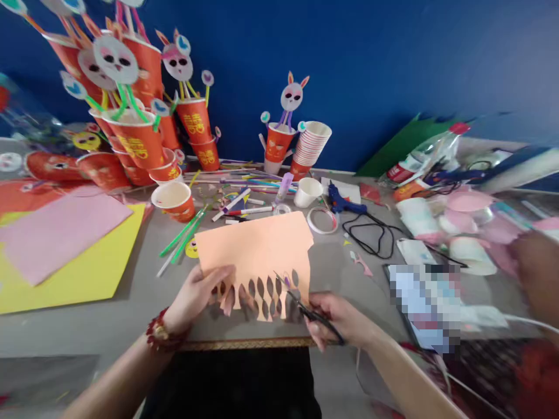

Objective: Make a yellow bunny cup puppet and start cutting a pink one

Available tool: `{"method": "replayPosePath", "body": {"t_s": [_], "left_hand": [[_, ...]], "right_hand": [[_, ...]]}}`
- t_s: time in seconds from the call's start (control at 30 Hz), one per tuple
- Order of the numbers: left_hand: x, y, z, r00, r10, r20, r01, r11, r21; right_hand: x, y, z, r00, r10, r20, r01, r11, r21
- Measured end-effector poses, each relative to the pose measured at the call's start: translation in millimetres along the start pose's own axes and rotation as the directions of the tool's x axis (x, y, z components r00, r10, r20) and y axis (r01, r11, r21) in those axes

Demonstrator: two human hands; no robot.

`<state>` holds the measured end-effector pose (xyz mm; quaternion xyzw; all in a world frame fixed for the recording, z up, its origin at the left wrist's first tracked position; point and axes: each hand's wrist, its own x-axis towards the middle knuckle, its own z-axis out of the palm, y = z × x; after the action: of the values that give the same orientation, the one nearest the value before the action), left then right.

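A sheet of peach-coloured paper is held over the front of the grey table. Several leaf-shaped holes run along its lower part, and its lower edge is ragged. My left hand grips the sheet at its left edge, thumb on top and fingers underneath. A red beaded bracelet circles that wrist. In my right hand are black-handled scissors, their blades pointing up and left over the holes near the sheet's right side. Whether the blades touch the paper, I cannot tell.
Red paper cups with rabbit-face figures crowd the back left. Pens and pipe cleaners lie behind the sheet, near a roll of tape and a blue glue gun with its cord. A phone lies right; another person's arm reaches in there.
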<state>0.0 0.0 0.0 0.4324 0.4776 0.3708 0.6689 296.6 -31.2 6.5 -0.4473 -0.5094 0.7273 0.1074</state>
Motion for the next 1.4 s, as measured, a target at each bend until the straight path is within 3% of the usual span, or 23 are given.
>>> {"method": "replayPosePath", "body": {"t_s": [0.53, 0.8, 1.2, 1.4], "left_hand": [[-0.2, -0.4, -1.1, 0.998, -0.005, 0.064, 0.011, 0.997, -0.081], [1.0, -2.0, -1.4, 0.997, 0.004, 0.072, 0.003, 0.996, -0.092], [0.2, -1.9, -1.5, 0.997, 0.004, 0.072, 0.000, 0.998, -0.060], [2.2, -1.9, -1.2, 0.996, -0.005, 0.088, 0.014, 0.994, -0.104]], "right_hand": [[1.5, -5.5, -2.7, 1.000, 0.007, -0.019, -0.008, 1.000, -0.025], [0.2, -6.3, -3.2, 0.995, 0.083, -0.054, -0.084, 0.996, -0.011], [2.4, 6.2, -6.8, 0.998, 0.052, -0.043, -0.052, 0.999, 0.010], [2.1, 3.7, -7.8, 0.998, 0.010, -0.060, -0.014, 0.998, -0.064]]}}
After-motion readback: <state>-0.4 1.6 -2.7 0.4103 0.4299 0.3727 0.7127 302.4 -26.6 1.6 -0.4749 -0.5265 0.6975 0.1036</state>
